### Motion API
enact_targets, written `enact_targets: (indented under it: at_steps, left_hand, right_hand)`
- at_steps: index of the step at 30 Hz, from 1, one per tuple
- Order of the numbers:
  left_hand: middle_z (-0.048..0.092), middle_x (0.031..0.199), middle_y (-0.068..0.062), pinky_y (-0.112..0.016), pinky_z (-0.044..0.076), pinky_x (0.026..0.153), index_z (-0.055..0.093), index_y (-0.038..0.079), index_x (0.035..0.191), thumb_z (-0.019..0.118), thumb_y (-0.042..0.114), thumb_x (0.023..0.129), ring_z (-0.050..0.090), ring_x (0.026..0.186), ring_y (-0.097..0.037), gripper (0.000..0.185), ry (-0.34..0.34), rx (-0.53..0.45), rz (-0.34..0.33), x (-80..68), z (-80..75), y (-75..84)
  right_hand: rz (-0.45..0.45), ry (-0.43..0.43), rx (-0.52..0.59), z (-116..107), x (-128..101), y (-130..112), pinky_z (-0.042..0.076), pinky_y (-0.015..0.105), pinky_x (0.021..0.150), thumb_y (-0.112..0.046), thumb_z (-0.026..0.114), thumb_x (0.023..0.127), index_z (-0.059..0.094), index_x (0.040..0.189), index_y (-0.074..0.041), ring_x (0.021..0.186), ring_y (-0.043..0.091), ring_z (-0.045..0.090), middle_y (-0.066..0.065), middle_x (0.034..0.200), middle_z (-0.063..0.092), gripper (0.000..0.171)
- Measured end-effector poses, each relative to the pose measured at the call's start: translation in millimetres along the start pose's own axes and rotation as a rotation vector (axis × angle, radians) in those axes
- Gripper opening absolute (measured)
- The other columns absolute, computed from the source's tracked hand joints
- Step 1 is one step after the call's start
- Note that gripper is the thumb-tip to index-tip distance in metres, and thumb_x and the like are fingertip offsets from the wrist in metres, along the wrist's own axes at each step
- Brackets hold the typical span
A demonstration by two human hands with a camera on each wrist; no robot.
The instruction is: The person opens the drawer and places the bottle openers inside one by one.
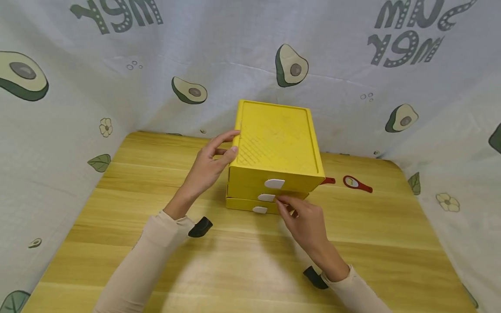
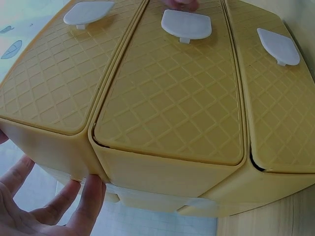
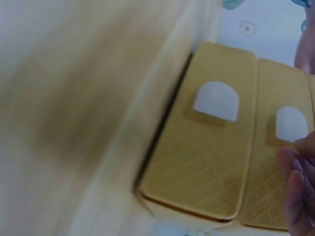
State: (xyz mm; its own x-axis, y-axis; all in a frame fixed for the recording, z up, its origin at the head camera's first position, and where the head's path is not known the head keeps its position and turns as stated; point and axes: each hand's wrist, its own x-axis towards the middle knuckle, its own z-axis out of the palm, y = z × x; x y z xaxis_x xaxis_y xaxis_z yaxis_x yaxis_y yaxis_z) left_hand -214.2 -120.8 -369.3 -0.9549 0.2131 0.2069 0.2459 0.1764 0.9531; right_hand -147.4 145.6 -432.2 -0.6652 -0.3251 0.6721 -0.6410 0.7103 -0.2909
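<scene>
The left grip (image 1: pixel 207 167) is spread wide, not curled round anything, touching the yellow box (image 1: pixel 278 141) just beside it, likely so the box won't slide, while the right grip (image 1: pixel 307 217), nearly closed, pinches the middle white tab (image 1: pixel 266 198) at its fingertips, probably because it's so small.

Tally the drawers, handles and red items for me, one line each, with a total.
Drawers: 3
Handles: 3, all white
Red items: 2 in view, one partly hidden by the box
Total: 8
</scene>
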Motion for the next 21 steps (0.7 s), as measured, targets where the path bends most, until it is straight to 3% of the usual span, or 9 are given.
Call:
enact_targets:
  at_steps: [12, 19, 21]
  left_hand:
    - [0.048, 0.147, 0.001, -0.043, 0.051, 0.087, 0.051, 0.039, 0.145, 0.055, 0.04, 0.102, 0.058, 0.116, -0.024, 0.043, -0.009, 0.019, 0.001, -1.6, -1.8, 2.1]
    - [0.047, 0.148, 0.003, -0.042, 0.05, 0.084, 0.053, 0.038, 0.143, 0.056, 0.04, 0.102, 0.059, 0.114, -0.024, 0.042, -0.014, 0.023, 0.017, -2.2, -2.4, 1.9]
    - [0.047, 0.148, 0.003, -0.043, 0.05, 0.085, 0.053, 0.038, 0.143, 0.055, 0.039, 0.102, 0.059, 0.114, -0.023, 0.042, -0.02, 0.015, 0.02, -1.8, -2.2, 2.3]
  right_hand:
    - [0.049, -0.195, -0.062, 14.9, -13.3, -0.2, 0.049, 0.023, 0.052, -0.006, 0.083, 0.078, 0.079, 0.086, -0.009, 0.06, 0.007, 0.066, -0.001, 0.076, 0.075, 0.01]
    - [0.112, -0.281, -0.096, 22.7, -9.5, -3.3, 0.039, 0.023, 0.05, -0.01, 0.081, 0.083, 0.08, 0.092, -0.014, 0.054, 0.004, 0.045, -0.003, 0.08, 0.075, 0.01]
    - [0.124, -0.292, -0.1, 23.5, -9.5, -4.0, 0.039, 0.024, 0.05, -0.01, 0.08, 0.083, 0.079, 0.092, -0.014, 0.054, 0.004, 0.045, -0.003, 0.081, 0.075, 0.009]
